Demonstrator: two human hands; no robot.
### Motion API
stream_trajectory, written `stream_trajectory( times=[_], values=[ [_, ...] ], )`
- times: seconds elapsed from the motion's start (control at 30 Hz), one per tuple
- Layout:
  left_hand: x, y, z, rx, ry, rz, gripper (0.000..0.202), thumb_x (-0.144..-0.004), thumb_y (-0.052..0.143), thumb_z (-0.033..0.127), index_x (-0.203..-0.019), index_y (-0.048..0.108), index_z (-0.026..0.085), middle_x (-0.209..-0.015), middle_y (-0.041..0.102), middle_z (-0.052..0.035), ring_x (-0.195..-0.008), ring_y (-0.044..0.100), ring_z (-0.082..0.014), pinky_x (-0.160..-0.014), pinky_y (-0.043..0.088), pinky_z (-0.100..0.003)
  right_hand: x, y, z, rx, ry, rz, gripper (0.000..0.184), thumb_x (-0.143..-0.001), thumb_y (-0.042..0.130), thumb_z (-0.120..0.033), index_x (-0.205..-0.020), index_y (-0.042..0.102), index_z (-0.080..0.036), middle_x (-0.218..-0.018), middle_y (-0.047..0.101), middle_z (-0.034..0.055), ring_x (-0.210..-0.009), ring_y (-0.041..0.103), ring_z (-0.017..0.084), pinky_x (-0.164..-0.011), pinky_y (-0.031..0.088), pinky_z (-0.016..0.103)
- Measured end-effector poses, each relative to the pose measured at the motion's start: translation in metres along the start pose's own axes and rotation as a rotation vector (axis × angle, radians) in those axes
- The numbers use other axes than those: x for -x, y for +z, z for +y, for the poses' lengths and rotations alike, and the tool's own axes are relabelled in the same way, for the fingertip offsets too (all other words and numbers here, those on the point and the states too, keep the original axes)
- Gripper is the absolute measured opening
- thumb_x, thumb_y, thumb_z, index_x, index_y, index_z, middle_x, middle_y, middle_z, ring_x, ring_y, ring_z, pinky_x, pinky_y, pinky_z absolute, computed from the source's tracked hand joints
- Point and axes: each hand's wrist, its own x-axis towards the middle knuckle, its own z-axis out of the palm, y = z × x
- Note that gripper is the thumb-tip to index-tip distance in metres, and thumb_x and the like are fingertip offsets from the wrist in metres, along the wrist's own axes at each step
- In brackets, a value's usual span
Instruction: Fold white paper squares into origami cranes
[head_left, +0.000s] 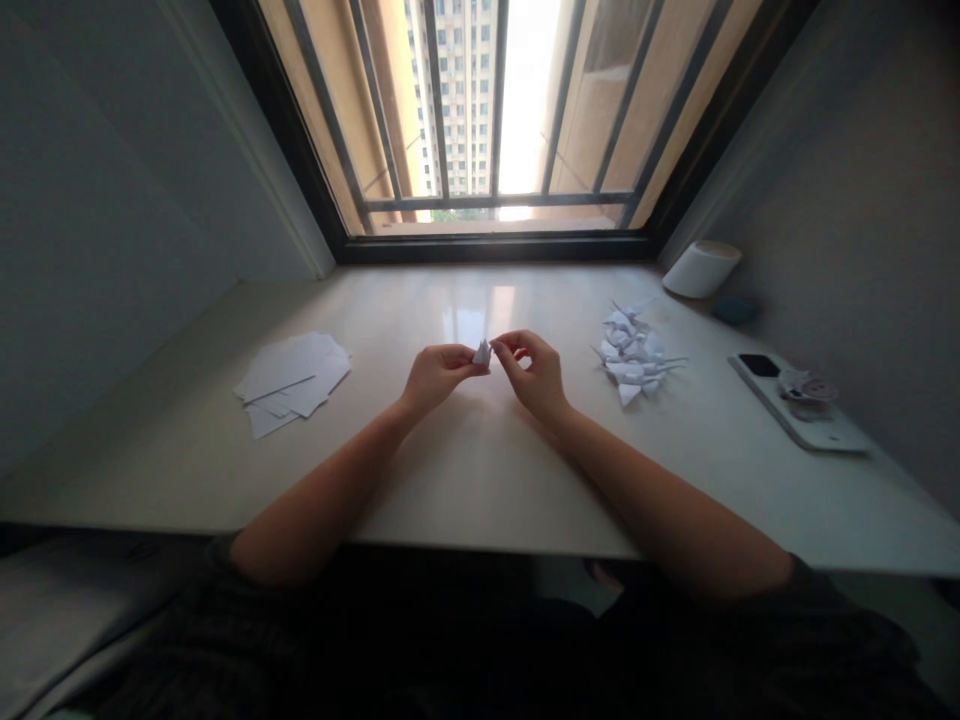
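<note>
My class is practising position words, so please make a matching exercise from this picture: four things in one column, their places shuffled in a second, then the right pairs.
Things
1. Phone
2. Sheets
3. Folded piece
4. Folded heap

Places
A. On the table, to the left of the left hand
B. Between the right hand and the thing farthest right on the table
C. Held in the left hand's fingertips
D. Farthest right on the table

Pairs: 1-D, 2-A, 3-C, 4-B
</note>
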Motion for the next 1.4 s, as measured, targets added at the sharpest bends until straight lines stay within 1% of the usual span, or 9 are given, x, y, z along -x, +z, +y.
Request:
stream_trajectory(
  times=[0.1, 0.27, 0.5, 0.6, 0.8, 1.0, 1.07, 1.23, 1.4],
  values=[
    [-0.001, 0.0, 0.003, 0.079, -0.041, 0.024, 0.023, -0.065, 0.077, 0.035, -0.075, 0.074, 0.015, -0.076, 0.074, -0.0055, -0.071, 0.067, -0.0176, -0.073, 0.052, -0.029, 0.0, 0.001, 0.001, -0.031, 0.055, 0.019, 0.017, -0.085, 0.058, -0.035, -0.08, 0.065, -0.02, -0.076, 0.065, 0.0017, -0.072, 0.06, 0.015, -0.064, 0.046, 0.028],
    [-0.002, -0.001, 0.004, 0.118, -0.06, 0.066, 0.023, -0.063, 0.078, 0.034, -0.075, 0.074, 0.015, -0.075, 0.074, -0.0059, -0.069, 0.067, -0.0171, -0.072, 0.052, -0.03, -0.002, 0.002, 0.005, -0.099, 0.147, 0.027, 0.021, -0.084, 0.058, -0.041, -0.082, 0.064, -0.02, -0.078, 0.066, 0.0014, -0.074, 0.061, 0.015, -0.066, 0.046, 0.029],
    [0.0, 0.001, 0.005, 0.091, -0.04, 0.068, 0.026, -0.062, 0.079, 0.037, -0.077, 0.076, 0.016, -0.076, 0.075, -0.0061, -0.07, 0.068, -0.018, -0.072, 0.053, -0.031, -0.003, 0.0, 0.005, -0.111, 0.101, -0.041, 0.021, -0.079, 0.066, -0.042, -0.086, 0.07, -0.022, -0.086, 0.07, 0.0028, -0.073, 0.061, 0.015, -0.064, 0.047, 0.028],
    [0.0, 0.001, 0.005, 0.07, -0.032, 0.062, 0.028, -0.061, 0.08, 0.039, -0.077, 0.076, 0.016, -0.076, 0.075, -0.0059, -0.071, 0.068, -0.0183, -0.072, 0.053, -0.03, -0.004, 0.0, 0.007, -0.105, 0.08, -0.052, 0.018, -0.078, 0.068, -0.041, -0.082, 0.072, -0.024, -0.088, 0.072, 0.0032, -0.072, 0.062, 0.015, -0.063, 0.047, 0.029],
    [-0.002, 0.0, -0.002, 0.034, 0.011, 0.08, 0.03, -0.062, 0.08, 0.041, -0.079, 0.076, 0.017, -0.078, 0.075, -0.0061, -0.073, 0.069, -0.02, -0.072, 0.052, -0.03, -0.003, 0.001, 0.01, -0.125, 0.132, -0.066, 0.019, -0.076, 0.069, -0.041, -0.083, 0.074, -0.024, -0.087, 0.075, 0.0033, -0.074, 0.065, 0.017, -0.065, 0.048, 0.031],
    [0.001, -0.004, 0.001, -0.217, 0.082, 0.132, 0.026, -0.067, 0.077, 0.044, -0.081, 0.077, 0.022, -0.08, 0.076, -0.0038, -0.076, 0.069, -0.0211, -0.069, 0.049, -0.028, -0.003, 0.001, 0.01, -0.147, 0.137, -0.102, 0.02, -0.072, 0.073, -0.042, -0.079, 0.075, -0.024, -0.084, 0.075, 0.0035, -0.069, 0.064, 0.016, -0.063, 0.048, 0.03],
    [0.002, -0.004, 0.002, -0.246, 0.091, 0.13, 0.026, -0.068, 0.076, 0.044, -0.082, 0.077, 0.023, -0.081, 0.076, -0.0032, -0.077, 0.069, -0.0212, -0.07, 0.049, -0.028, -0.003, 0.001, 0.011, -0.134, 0.125, -0.086, 0.018, -0.073, 0.073, -0.04, -0.079, 0.075, -0.024, -0.083, 0.074, 0.0036, -0.07, 0.064, 0.016, -0.063, 0.049, 0.03],
    [0.001, -0.002, -0.001, -0.161, 0.095, 0.124, 0.027, -0.067, 0.076, 0.044, -0.083, 0.077, 0.022, -0.084, 0.076, -0.0032, -0.079, 0.07, -0.0218, -0.072, 0.05, -0.029, -0.002, 0.003, 0.011, -0.108, 0.102, -0.029, 0.013, -0.074, 0.071, -0.036, -0.081, 0.076, -0.026, -0.083, 0.075, 0.0031, -0.076, 0.065, 0.018, -0.066, 0.051, 0.032],
    [-0.001, -0.002, -0.002, -0.078, 0.083, 0.112, 0.027, -0.066, 0.078, 0.042, -0.081, 0.077, 0.021, -0.084, 0.076, -0.0043, -0.079, 0.07, -0.0218, -0.074, 0.051, -0.03, -0.001, 0.004, 0.011, -0.112, 0.083, -0.024, 0.011, -0.075, 0.071, -0.034, -0.081, 0.076, -0.027, -0.085, 0.075, 0.0028, -0.076, 0.065, 0.018, -0.066, 0.05, 0.033]
  ],
)
